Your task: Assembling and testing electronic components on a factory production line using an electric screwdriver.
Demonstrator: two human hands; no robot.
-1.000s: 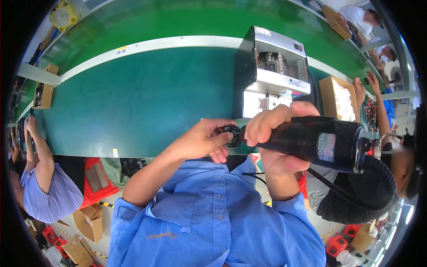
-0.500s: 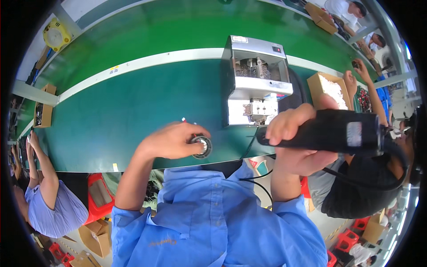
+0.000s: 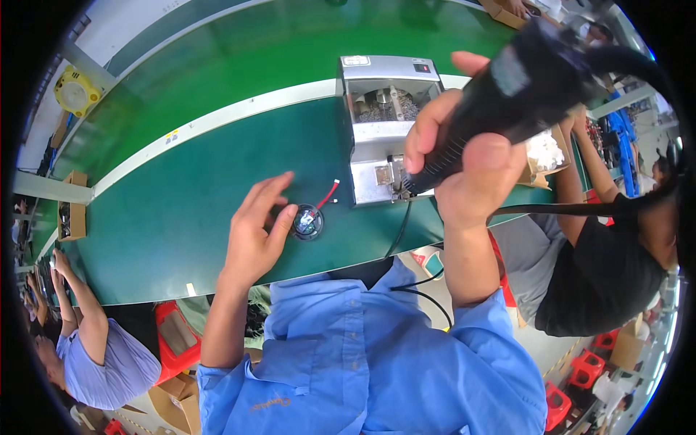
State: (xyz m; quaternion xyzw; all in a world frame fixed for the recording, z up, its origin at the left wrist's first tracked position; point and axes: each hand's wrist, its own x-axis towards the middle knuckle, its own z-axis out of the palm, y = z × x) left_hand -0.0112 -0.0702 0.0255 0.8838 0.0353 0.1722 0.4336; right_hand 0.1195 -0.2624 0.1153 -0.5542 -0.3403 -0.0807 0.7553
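Note:
My right hand (image 3: 471,156) is wrapped round a black electric screwdriver (image 3: 507,83). The driver's lower end is at the front block of a silver screw feeder (image 3: 388,134), and its tip is hidden there. Through the feeder's window a heap of small screws shows. On the green bench lies a small round black housing (image 3: 308,222) with a circuit board inside and a red wire (image 3: 330,194) ending in a white connector. My left hand (image 3: 259,225) is beside it, fingers spread; its thumb tip is at the housing's left edge, and I cannot tell whether they touch.
A thick black cable runs off the driver's top at right. A cardboard box of white pieces (image 3: 545,151) stands right of the feeder, near a person in black (image 3: 602,272). A person in light blue (image 3: 109,355) sits at left. A white rail (image 3: 217,119) crosses the bench.
My right hand has swung the driver from lying sideways to a steep tilt, its lower end now at the feeder. My left hand has let go of the housing, which lies on the bench.

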